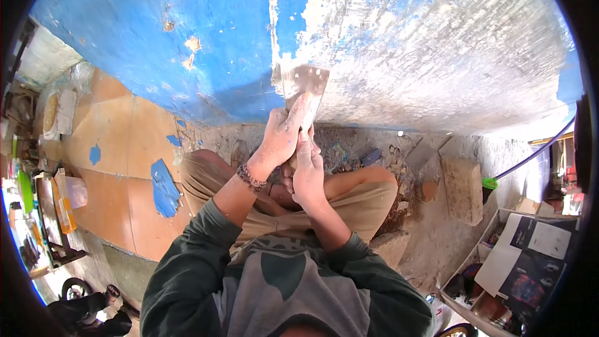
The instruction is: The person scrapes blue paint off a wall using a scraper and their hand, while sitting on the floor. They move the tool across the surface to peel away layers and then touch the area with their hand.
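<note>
A wide-bladed metal scraper [306, 79] is in both my hands, its blade edge at the wall where blue paint meets bare plaster. My left hand [278, 138], with a bead bracelet at the wrist, presses on the blade and its neck. Lower down, my right hand [309, 168] wraps the tool's handle, which is mostly hidden by fingers. Blue paint [210, 23] covers the wall's left part, with a narrow stripped line and small chipped spots. To the right the wall is scraped to a whitish, scratched plaster surface [421, 47].
Paint flakes, among them a large blue piece [164, 189], lie on orange floor tiles [107, 206] at left. Rubble [344, 154] lines the wall's foot. On the right are a block [461, 190], a green-collared item with a purple rod [490, 183] and a box of odds and ends [449, 297].
</note>
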A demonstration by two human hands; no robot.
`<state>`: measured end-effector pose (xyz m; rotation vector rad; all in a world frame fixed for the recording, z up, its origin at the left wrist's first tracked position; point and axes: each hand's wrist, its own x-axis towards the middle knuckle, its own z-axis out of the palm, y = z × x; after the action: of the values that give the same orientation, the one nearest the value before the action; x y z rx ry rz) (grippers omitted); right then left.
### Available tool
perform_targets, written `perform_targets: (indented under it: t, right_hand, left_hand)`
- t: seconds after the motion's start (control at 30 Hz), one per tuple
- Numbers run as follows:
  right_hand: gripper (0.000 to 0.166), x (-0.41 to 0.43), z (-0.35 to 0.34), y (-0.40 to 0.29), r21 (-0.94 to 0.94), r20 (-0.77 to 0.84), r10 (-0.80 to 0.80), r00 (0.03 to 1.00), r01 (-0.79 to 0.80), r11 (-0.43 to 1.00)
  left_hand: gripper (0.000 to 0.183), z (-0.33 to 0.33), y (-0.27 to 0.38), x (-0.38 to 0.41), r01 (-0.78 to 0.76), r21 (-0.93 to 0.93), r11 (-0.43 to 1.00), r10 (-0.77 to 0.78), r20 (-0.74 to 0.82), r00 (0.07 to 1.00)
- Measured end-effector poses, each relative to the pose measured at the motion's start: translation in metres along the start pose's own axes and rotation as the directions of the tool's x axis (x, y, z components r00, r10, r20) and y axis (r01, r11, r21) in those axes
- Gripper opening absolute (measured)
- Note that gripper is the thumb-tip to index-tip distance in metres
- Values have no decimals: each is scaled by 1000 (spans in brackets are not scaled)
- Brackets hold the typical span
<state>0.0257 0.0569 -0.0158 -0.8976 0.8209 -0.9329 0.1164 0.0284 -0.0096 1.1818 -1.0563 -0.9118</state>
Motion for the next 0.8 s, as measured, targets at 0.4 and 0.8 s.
perform_targets:
  t: [0.4,0.8]
  right_hand:
    - [31,-19,-30,1,216,299,143,943,-213,953]
    - [36,-19,-12,-25,333,245,393,886,-458,824]
  left_hand:
    - [51,7,22,-15,364,-310,879,-347,110,932]
    - [53,6,34,-3,383,-242,892,-389,25,921]
